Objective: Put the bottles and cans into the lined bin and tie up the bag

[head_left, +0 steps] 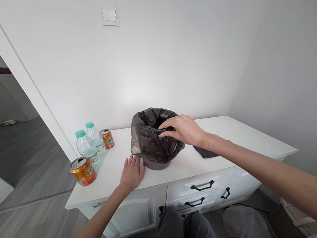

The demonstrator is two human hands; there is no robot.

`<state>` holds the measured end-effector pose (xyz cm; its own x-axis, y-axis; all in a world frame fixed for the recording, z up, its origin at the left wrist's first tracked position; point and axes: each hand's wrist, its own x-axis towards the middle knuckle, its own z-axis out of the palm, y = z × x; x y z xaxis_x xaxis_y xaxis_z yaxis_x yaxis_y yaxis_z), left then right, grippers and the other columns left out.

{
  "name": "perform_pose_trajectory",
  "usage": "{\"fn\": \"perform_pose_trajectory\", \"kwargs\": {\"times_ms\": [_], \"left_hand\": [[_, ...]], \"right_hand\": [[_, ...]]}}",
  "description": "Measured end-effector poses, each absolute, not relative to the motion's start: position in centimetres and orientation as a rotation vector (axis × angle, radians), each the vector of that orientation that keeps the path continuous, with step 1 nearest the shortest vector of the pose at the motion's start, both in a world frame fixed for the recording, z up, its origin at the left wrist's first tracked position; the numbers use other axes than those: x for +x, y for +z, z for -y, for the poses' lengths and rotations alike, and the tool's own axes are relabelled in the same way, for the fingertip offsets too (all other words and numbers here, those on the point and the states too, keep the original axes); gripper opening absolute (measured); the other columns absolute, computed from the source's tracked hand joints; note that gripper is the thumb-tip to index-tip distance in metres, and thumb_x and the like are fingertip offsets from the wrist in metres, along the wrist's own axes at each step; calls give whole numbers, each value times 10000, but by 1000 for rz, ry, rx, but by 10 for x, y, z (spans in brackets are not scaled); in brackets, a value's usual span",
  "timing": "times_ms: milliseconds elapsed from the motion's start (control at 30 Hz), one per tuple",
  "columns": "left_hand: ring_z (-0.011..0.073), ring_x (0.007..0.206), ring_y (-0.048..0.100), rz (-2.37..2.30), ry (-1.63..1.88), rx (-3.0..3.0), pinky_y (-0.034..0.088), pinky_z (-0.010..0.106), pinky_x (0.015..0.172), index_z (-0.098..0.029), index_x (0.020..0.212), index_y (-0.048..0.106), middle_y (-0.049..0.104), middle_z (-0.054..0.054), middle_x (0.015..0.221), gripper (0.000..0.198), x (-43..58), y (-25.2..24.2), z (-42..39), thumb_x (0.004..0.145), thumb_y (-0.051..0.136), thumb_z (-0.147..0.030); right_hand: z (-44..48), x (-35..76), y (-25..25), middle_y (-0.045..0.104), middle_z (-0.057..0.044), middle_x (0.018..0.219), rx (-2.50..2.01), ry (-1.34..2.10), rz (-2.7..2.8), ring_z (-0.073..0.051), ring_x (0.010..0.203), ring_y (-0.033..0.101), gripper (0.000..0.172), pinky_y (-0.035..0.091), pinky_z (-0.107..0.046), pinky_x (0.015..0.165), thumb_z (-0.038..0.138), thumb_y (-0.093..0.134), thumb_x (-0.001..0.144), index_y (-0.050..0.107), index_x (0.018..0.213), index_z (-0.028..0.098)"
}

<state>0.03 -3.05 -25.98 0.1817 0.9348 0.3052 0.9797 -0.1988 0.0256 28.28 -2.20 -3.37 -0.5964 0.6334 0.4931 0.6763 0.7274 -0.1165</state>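
Note:
A round bin stands upright on the white cabinet top, lined with a black plastic bag whose edge is folded down over the outside. My right hand reaches over the rim from the right, its thumb and fingers closed on the bag's edge. Left of the bin's base, my left hand lies flat on the cabinet top with its fingers spread, holding nothing. Its fingertips are close to the bag's lower edge. The bin's inside is mostly hidden by the bag and my right hand.
At the left of the cabinet top stand two clear bottles with teal caps and two orange cans. A dark flat item lies right of the bin, partly behind my right forearm. A plastic bag sits below at the right.

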Motion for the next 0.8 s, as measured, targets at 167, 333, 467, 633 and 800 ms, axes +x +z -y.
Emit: {"fn": "perform_pose_trajectory", "kwargs": {"times_ms": [167,333,467,633,800], "left_hand": [[307,1548,380,1852,-389,-2269,262,534,1288,-145,1432,580,550,151,1569,532,0,-263,29,1072,298,-417],[325,1547,387,1864,-379,-2259,267,534,1288,-128,1426,595,545,158,1574,532,-1,-262,29,1070,279,-366],[322,1556,379,1865,-346,-2256,285,522,1285,-109,1459,579,540,154,1584,548,0,-258,32,1067,260,-322],[317,1557,381,1841,-277,-2279,298,506,1288,-63,1545,493,468,159,1635,589,-3,-267,47,1057,251,-287],[297,1620,230,1606,-262,-2336,181,510,1335,-157,1568,481,379,111,1698,571,-33,-238,71,1017,371,-262]], "right_hand": [[30,296,-44,741,-62,1246,-880,-69,2307,-288,1201,652,427,486,-425,1046,599,590,995,720,1272,302],[23,314,-120,696,-161,1185,-1195,-62,1532,-304,1119,647,628,498,-449,993,654,207,1071,655,1194,230],[8,317,-196,718,-108,833,-1441,341,1395,-278,838,685,669,513,-388,842,678,118,1054,582,818,258],[1,318,-243,655,-53,607,-1494,672,1444,-266,632,649,591,493,-375,747,708,266,1013,487,657,292],[-5,324,-259,653,-28,606,-1482,688,1513,-240,608,627,542,479,-357,748,640,317,1022,518,675,277]]}}
